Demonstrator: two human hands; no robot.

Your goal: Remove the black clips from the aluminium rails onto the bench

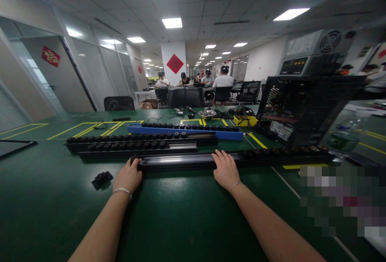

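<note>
A long black roller rail (177, 160) lies crosswise before me, its middle a bare shiny channel and black rollers (280, 152) lined up in its right part. At the rail's left end, my left hand (128, 175) is closed on a small black roller (134, 159), partly covered by the fingers. My right hand (225, 169) grips the rail right of its middle, fingers over the top edge. Behind lie two more black rails with rollers (129, 144) and a blue rail (187, 132). A loose black plastic piece (102, 180) sits left of my left hand.
An open computer case (304, 107) with power supplies (313, 49) on top stands at the right, beside a plastic bottle (345, 133). Farther back are a metal bowl (207, 113), a yellow tray (245, 121) and cables. People sit at distant tables.
</note>
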